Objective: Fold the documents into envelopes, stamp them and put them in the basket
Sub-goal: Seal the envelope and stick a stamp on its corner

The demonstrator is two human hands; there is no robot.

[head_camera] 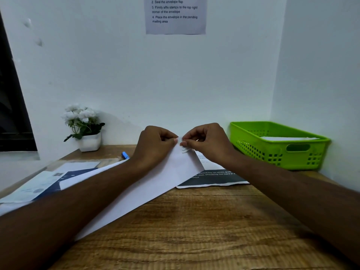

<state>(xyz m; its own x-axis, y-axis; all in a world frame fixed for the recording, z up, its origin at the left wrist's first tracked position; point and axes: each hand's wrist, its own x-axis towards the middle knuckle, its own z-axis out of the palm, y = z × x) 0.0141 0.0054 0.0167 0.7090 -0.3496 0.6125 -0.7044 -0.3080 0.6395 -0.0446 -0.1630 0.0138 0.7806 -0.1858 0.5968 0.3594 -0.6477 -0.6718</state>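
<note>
A long white envelope lies slanted across the wooden desk, its far corner raised between my hands. My left hand pinches that far corner. My right hand pinches a small white stamp with tiny print, held against the same corner. Both hands' fingertips nearly touch. The green plastic basket stands at the right against the wall, with a white envelope lying inside it.
A printed sheet with a dark band lies under the envelope's far end. More papers and a dark blue sheet sit at the left. A blue pen and a white flower pot stand near the wall. An instruction notice hangs above.
</note>
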